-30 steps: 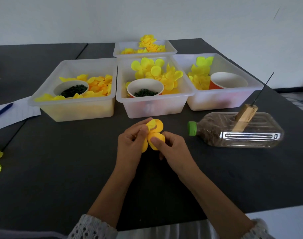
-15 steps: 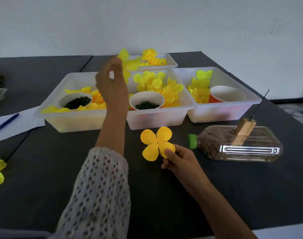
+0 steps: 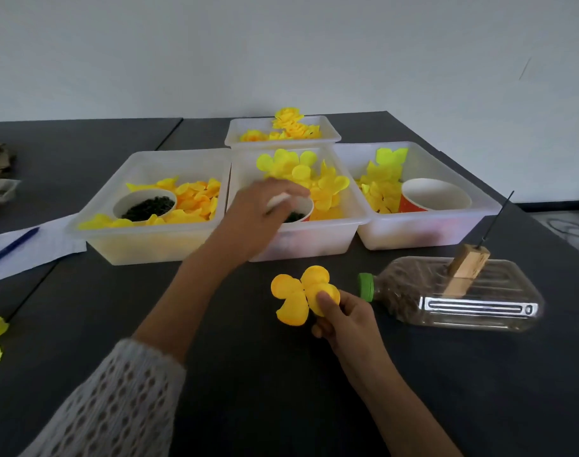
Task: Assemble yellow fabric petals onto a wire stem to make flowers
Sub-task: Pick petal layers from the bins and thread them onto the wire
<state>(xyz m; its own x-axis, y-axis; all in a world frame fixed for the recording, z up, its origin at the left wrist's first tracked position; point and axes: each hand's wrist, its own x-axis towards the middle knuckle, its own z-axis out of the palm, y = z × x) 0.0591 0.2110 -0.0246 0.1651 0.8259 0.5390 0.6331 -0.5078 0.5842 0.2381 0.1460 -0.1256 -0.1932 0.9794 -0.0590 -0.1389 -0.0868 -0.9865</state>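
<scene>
Head view: right hand (image 3: 344,316) pinches a yellow petal piece (image 3: 303,293); left hand (image 3: 261,216), blurred, grip unclear, over middle bin (image 3: 318,237).

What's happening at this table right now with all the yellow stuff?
A person is making fabric flowers. The right hand pinches a four-lobed yellow petal piece above the table, while the left hand reaches over the paper cup in the middle bin. What its blurred fingers are doing is unclear.
</scene>
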